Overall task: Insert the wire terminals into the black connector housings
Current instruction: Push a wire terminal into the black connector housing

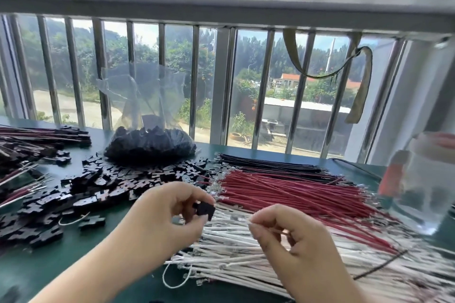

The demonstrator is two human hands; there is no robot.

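My left hand point(170, 214) pinches a black connector housing point(204, 209) between thumb and fingertips, above the green table. Just to its right, my right hand point(290, 236) pinches the end of a white wire point(278, 224), whose tip points left toward the housing with a small gap between them. Under both hands lies a bundle of white wires point(234, 253). Beyond it lie red wires point(283, 189) and black wires point(268, 166), terminals facing left. Loose black housings point(98, 187) are heaped at the left.
A clear plastic bag of black housings point(150, 142) stands at the back centre. Finished wired housings point(37, 140) pile up at far left. A clear plastic container point(423, 179) stands at the right. The green table point(32, 268) ends at a barred window point(197, 76).
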